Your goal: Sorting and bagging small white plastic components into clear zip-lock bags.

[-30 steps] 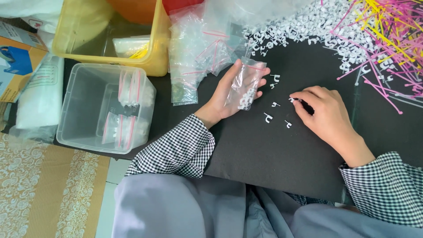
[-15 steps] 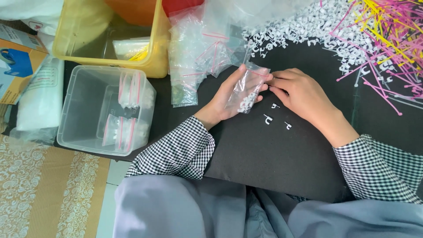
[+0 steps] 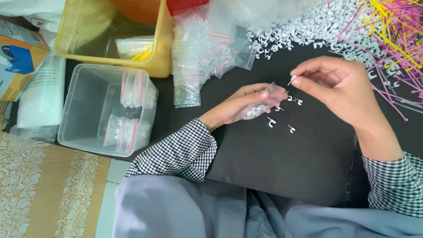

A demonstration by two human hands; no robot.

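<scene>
I see my left hand (image 3: 240, 103) curled loosely around a small clear zip bag (image 3: 260, 105) with a few white clips inside, resting on the black mat (image 3: 286, 167). My right hand (image 3: 335, 88) is raised just right of the bag, thumb and forefinger pinched shut on one small white clip (image 3: 291, 79), other fingers half curled. Four or so loose white clips (image 3: 272, 123) lie on the mat just beside the bag's mouth, between my two hands.

Containers: clear plastic tub (image 3: 108, 110) at left, holding two filled zip bags with red seal strips, rest of the tub bare. Behind it a yellow tub (image 3: 156, 66) with a packed bag and something yellow inside; contents partly hidden. A heap of empty clear zip bags (image 3: 207, 53) sits between the yellow tub and my left hand. Far side of the mat: a big pile of white clips (image 3: 317, 26), and pink and yellow ties (image 3: 392, 31) at far right, spilling toward my right wrist.

Edges: the mat's near edge runs over my lap, grey cloth (image 3: 185, 207) below. Open mat in the near centre, in front of both hands. The clear tub's near corner hangs close to the mat's left edge, patterned floor mat (image 3: 48, 194) below it.
</scene>
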